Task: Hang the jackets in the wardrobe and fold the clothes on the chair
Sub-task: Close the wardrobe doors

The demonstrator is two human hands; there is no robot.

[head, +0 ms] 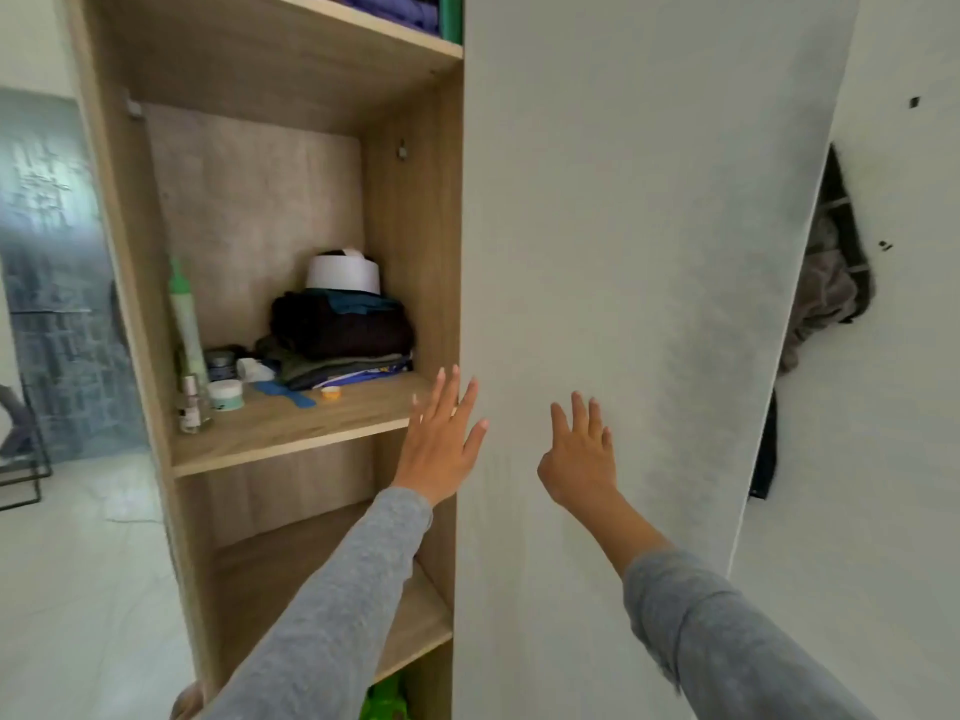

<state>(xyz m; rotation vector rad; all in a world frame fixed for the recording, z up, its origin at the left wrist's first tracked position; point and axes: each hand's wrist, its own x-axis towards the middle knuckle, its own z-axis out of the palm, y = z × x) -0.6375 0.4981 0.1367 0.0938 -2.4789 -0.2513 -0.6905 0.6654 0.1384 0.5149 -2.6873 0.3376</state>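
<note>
- The left hand (441, 444) is being held open at the left edge of the white wardrobe door (649, 226), fingers straight and spread; nothing is being gripped.
- The right hand (579, 454) is being held flat and splayed over the door's face; whether it is actually touching cannot be told.
- The door is being seen with its long axis upright. Which edge is hinged cannot be told.
- A dark garment (826, 283), probably a jacket, is being glimpsed beyond the door's far edge, hanging lengthwise downward.
- It is lying well apart to the right of the fingers, so the right hand is being judged the nearer.
- Folded clothes (337, 330) are being kept on the open shelf (291, 433) to the left.
</note>
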